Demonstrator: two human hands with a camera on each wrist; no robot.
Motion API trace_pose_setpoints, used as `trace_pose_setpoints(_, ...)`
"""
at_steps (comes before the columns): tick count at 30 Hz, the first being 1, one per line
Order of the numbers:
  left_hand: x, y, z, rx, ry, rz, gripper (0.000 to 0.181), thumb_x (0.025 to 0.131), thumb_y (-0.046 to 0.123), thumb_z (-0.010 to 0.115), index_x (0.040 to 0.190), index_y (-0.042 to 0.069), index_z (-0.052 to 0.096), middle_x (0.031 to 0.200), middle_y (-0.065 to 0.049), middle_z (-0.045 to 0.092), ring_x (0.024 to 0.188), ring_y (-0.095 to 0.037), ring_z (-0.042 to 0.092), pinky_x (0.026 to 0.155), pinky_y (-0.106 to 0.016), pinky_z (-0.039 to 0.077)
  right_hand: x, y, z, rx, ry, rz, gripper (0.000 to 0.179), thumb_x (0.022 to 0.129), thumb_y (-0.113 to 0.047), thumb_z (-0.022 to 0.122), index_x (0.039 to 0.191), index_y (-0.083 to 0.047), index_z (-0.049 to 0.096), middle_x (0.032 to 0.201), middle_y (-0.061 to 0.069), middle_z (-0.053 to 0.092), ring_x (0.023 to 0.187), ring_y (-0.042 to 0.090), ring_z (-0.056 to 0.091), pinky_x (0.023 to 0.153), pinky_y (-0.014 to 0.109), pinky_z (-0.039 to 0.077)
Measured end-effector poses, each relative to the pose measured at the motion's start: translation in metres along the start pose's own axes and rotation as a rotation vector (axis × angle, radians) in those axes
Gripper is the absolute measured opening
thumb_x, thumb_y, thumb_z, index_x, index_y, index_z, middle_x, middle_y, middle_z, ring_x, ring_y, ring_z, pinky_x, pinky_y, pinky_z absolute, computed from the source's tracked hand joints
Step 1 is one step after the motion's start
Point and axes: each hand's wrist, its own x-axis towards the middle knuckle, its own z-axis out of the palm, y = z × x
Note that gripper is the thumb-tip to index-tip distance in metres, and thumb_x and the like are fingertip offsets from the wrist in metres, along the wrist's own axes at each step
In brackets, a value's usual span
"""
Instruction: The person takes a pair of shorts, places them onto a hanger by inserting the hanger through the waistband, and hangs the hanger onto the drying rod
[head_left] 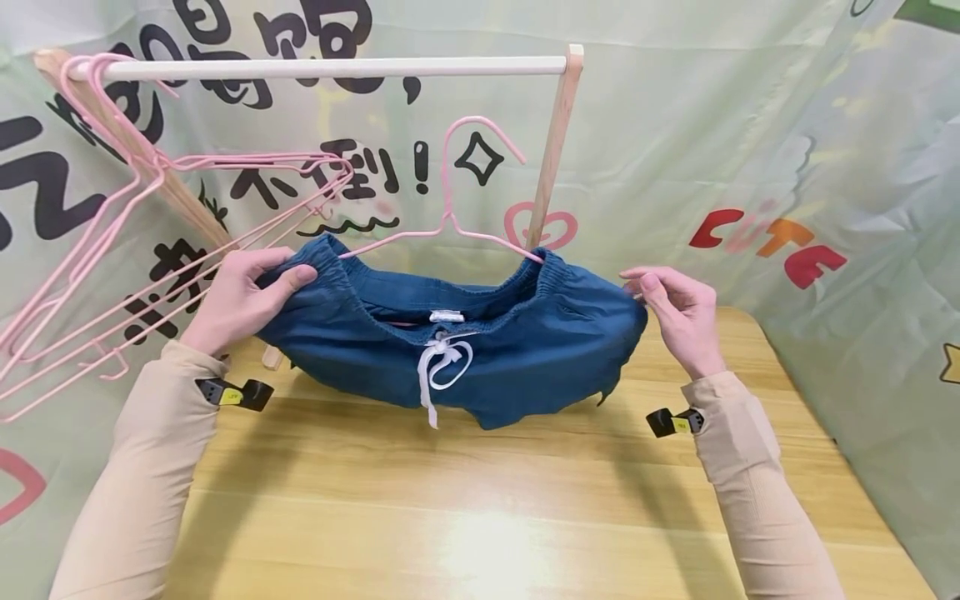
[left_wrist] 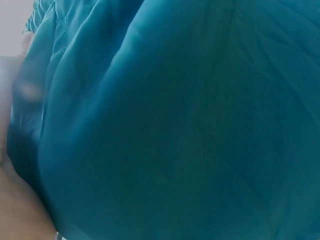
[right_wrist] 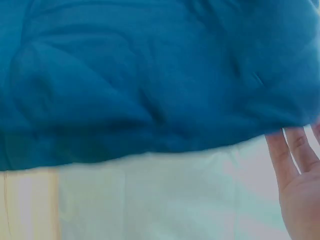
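Dark blue shorts [head_left: 510,367] with an elastic waistband and a white drawstring [head_left: 442,367] hang spread over the table. Inside their waist sits a pink hanger [head_left: 447,218], its hook standing up and its arms reaching to both sides of the waistband. My left hand [head_left: 251,292] grips the waist's left side, thumb over the fabric. On the far right, my right hand [head_left: 678,312] pinches the shorts' outer edge between thumb and fingers. Blue cloth [left_wrist: 175,125] fills most of the left wrist view. In the right wrist view, fingers [right_wrist: 300,150] reach up behind the cloth's lower edge.
A rack with a white rail [head_left: 337,68] and wooden posts [head_left: 555,150] stands behind the shorts. Several pink hangers [head_left: 161,162] hang at its left end, close to my left arm. Below is a wooden table [head_left: 375,517]; printed cloth [head_left: 675,125] covers the walls.
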Motion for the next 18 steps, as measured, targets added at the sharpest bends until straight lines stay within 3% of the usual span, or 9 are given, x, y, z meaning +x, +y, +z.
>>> trace_pose_setpoints(3,-0.005,-0.002,-0.008,0.001,0.024,-0.026,0.01,0.094,0.01,0.07,0.085,0.005,0.07,0.076,0.023,0.058,0.072,0.0,0.05,0.072,-0.014,0.037,0.0,-0.001,0.0,0.018,-0.019,0.004,0.022,0.101,0.0,0.054,0.109,0.015,0.067,0.09,-0.004,0.076,0.083,0.008,0.07,0.075,0.018,0.056)
trace_pose_setpoints(8,-0.015,-0.005,-0.022,0.041,0.075,-0.092,0.013,0.094,0.013,0.071,0.086,0.003,0.07,0.077,0.025,0.056,0.074,0.003,0.049,0.072,-0.012,0.036,-0.001,0.001,-0.001,0.071,-0.032,0.011,0.023,0.101,0.002,0.052,0.111,0.019,0.063,0.091,0.001,0.076,0.08,0.012,0.071,0.069,0.021,0.058)
trace_pose_setpoints(18,-0.033,-0.003,-0.046,0.093,0.187,-0.112,0.014,0.092,0.01,0.071,0.081,0.003,0.066,0.07,0.031,0.053,0.066,0.004,0.045,0.067,-0.012,0.033,-0.002,0.006,-0.004,0.06,-0.028,0.017,0.024,0.101,0.001,0.053,0.109,0.021,0.062,0.091,0.003,0.076,0.079,0.014,0.07,0.065,0.023,0.058)
